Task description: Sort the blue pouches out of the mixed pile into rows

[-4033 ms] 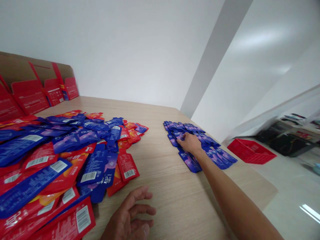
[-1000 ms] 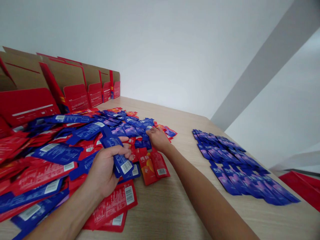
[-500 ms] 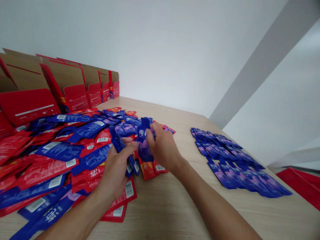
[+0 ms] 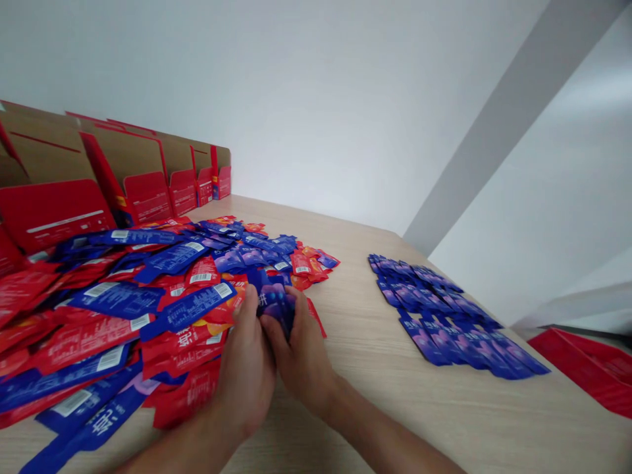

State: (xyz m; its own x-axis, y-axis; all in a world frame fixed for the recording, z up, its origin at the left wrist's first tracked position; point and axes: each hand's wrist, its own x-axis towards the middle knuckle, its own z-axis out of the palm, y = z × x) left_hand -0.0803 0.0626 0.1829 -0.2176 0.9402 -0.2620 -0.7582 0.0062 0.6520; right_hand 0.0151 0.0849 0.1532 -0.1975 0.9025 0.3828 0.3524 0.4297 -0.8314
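Left hand [image 4: 249, 368] and right hand [image 4: 307, 355], fingers curled, pinch at least one blue pouch [image 4: 278, 306] just below frame centre.

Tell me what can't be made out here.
All in the head view:
Number of held blue pouches: left hand's grip and right hand's grip partly cover them.
Lower layers of the mixed pouch pile: covered by others.
Red basket: cut off by right edge.
Fine print: too small.

Hands [image 4: 305, 359] clasp blue sachets [image 4: 277, 304] beside mixed pile [image 4: 118, 299].
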